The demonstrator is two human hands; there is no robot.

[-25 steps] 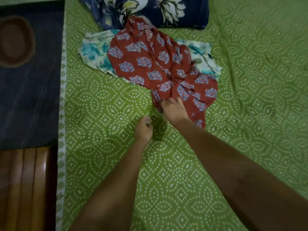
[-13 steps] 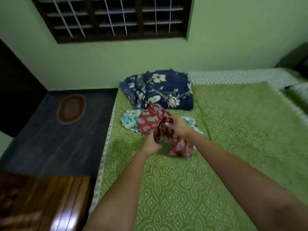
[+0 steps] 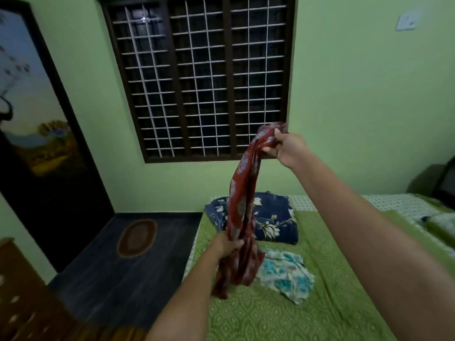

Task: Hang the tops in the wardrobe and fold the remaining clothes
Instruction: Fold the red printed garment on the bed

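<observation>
A red printed garment hangs bunched in the air above the green bed. My right hand grips its top end, raised in front of the window. Lower down, my left hand grips the garment's middle, and its bottom end dangles just over the bedsheet. A white and teal floral garment lies crumpled on the bed right of the red one. Behind it a navy floral garment lies folded near the bed's far edge.
A barred window fills the green wall ahead. At left stands a dark door with a landscape picture. An oval mat lies on the dark floor beside the bed. Wooden furniture is at the lower left.
My right hand has lifted the red garment off the bed and high into the air, and my left hand has taken hold of its middle. My view has tilted up toward the window.
</observation>
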